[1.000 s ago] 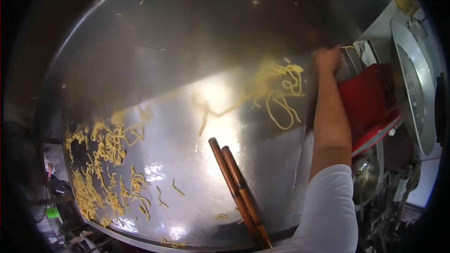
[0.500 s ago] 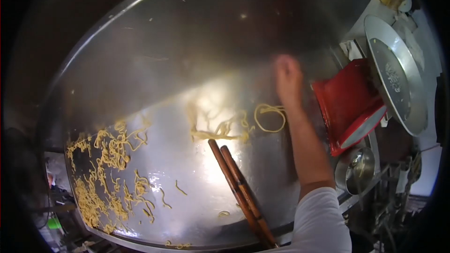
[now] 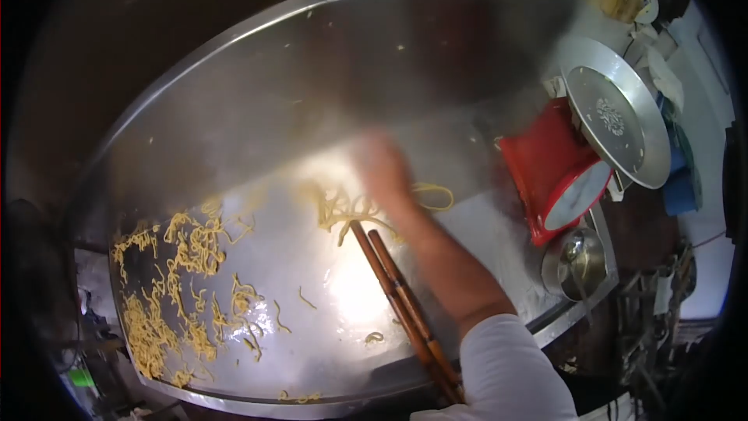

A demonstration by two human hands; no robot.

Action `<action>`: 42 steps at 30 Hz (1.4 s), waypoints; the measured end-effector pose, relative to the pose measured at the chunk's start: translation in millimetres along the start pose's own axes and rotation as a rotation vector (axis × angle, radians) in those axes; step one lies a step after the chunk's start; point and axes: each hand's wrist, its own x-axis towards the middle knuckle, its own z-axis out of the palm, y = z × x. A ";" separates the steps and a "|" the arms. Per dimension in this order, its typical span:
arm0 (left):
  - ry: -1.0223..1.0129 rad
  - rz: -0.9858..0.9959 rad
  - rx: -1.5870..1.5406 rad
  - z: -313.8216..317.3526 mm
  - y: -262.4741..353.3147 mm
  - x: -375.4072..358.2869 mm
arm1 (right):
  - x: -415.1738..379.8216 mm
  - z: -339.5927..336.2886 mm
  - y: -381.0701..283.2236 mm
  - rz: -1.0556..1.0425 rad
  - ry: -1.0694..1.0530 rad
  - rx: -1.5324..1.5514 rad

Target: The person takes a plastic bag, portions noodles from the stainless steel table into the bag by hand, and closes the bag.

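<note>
Lying in a loose, pale-yellow tangle of noodles (image 3: pixel 340 210) near the middle of the metal table (image 3: pixel 491 234), curling and crossing in soft bends, and forming one thin, rounded loop (image 3: pixel 450 197) farther right. Spreading also toward the left end as a larger, patchy scatter (image 3: pixel 144 335) of thin strands, bunching thickest near the lower left edge and thinning rightward into a few short, separate pieces.
</note>
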 end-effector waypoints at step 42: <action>-0.337 0.107 0.250 -0.2 -48.2 120.1 | -257.6 -159.5 10.5 0.026 0.163 -0.504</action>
